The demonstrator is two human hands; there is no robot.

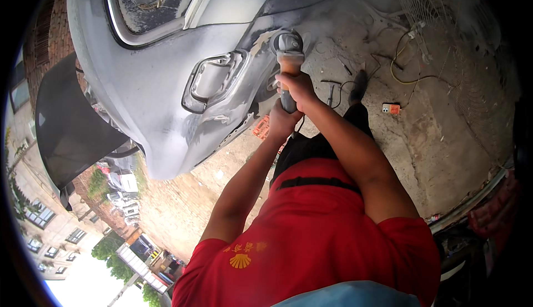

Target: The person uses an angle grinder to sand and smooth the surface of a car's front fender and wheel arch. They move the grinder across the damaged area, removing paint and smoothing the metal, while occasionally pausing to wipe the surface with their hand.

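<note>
And here the angle grinder (pixel 290 61) is being gripped two-handed, right up at the grey car body (pixel 139 79): its orange-brown barrel is wrapped by the right hand (pixel 300 89), closed firmly, while the dark rear end is clasped by the left hand (pixel 283 121) just below, curled shut around it. The tool's rounded metal head is held up by a tan patch (pixel 261 41) near the panel's right-hand edge; whether the disc is touching the surface cannot be told from this angle. Just left of that, a lamp recess (pixel 211 79) is framed in the panel, and above it a dusty window (pixel 125 15) is set in a pale surround. Out on the concrete floor (pixel 433 157), a dark shoe (pixel 360 85) is planted right of the grinder, a yellow hose (pixel 393 67) is looped farther out, and a small white-and-orange object (pixel 391 108) is laid between the shoe and the floor's curved lower-right edge. Near the left wrist, a red crate (pixel 262 128) is partly hidden; below, a red shirt (pixel 311 235) is worn.
</note>
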